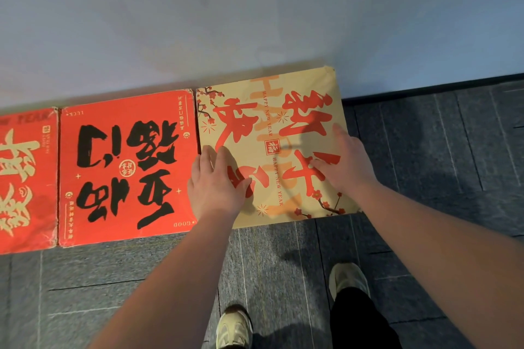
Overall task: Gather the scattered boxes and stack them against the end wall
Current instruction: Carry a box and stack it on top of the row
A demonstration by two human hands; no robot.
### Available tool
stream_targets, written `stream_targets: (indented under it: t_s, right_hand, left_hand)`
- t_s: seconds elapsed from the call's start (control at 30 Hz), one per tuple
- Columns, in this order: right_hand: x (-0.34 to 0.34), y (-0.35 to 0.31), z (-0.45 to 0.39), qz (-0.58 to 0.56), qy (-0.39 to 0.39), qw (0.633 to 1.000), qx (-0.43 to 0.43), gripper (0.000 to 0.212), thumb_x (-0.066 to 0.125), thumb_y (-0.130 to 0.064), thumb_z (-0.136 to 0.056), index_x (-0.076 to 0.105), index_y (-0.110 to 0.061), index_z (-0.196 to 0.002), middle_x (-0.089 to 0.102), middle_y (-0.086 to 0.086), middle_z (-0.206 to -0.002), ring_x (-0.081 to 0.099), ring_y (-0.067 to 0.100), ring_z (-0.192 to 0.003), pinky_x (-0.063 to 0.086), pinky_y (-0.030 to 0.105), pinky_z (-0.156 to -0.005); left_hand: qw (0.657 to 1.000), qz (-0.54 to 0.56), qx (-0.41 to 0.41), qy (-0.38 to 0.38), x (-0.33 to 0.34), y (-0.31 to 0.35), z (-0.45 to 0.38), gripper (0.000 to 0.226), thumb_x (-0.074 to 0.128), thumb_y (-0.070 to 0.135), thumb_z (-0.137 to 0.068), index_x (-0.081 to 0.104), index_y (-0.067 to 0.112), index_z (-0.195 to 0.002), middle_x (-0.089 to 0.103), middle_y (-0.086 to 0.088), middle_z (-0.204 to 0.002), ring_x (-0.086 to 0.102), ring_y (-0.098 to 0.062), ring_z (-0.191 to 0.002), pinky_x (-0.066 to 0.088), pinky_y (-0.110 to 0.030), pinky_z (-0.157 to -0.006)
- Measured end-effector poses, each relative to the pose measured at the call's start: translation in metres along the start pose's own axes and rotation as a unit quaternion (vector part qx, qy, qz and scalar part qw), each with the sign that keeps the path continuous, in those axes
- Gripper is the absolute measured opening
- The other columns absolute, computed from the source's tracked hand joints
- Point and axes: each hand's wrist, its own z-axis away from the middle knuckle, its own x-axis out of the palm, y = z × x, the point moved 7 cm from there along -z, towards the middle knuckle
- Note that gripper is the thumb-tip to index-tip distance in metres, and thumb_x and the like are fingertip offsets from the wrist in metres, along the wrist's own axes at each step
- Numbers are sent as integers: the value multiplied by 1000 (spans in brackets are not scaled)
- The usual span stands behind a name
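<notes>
Fingers (225, 156) of the left hand (215, 184) lie straight and close together, flat on the lower left part of the tan box (300, 110)'s top; fingers (338, 133) of the right hand (344, 163) are likewise stretched out and slightly spread, pressing flat on the right side of the same top, neither hand curled round anything. Both bare forearms run down to the lower edge of the frame.

That tan box sits at centre frame, its far edge against the pale wall (255, 8); its top is yellowish cardboard printed with big red brush characters, fainter orange ones behind, plum blossoms at two corners, small sparkles, a little red seal and the words HAPPY NEW YEAR; its upper right corner looks a bit crumpled. Touching its left side is a red box (93, 127) with bold black characters and the small words LUCK and GOOD; left of that, at the frame's edge, another red box (25, 150) with cream characters, only partly seen; all three stand in a row along the wall.

Grey carpet tiles (425, 150) cover the floor; two light shoes (350, 278) and a black trouser leg (360, 317) show at the bottom.
</notes>
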Motion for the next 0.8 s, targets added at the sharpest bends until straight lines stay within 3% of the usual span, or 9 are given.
stream_targets:
  t_s: [0.43, 0.63, 0.8]
  right_hand:
    - [11, -6, 1, 42, 5, 999, 14, 82, 64, -43, -88, 14, -31, -152, 36, 8, -141, 48, 25, -122, 45, 39, -99]
    - [8, -10, 2, 73, -40, 996, 38, 85, 62, -49, -87, 8, -34, -150, 37, 12, -135, 49, 29, -118, 47, 45, -94]
    - [-23, -44, 10, 124, -36, 992, -4, 69, 59, -49, -88, 24, -32, -145, 46, 8, -131, 53, 27, -113, 52, 45, -87]
  left_hand:
    - [999, -8, -4, -32, -3, -13, -9, 89, 59, 60, -82, 12, 29, -151, 4, -2, -160, 5, -25, -146, 17, -46, -115]
    - [999, 6, -8, -47, -10, -16, -5, 90, 60, 60, -81, 13, 29, -151, 8, -1, -159, 8, -26, -146, 22, -50, -114]
    - [998, 16, -13, -66, -43, -11, 1, 88, 56, 62, -83, 12, 28, -151, 7, -1, -160, 7, -26, -146, 21, -49, -115]
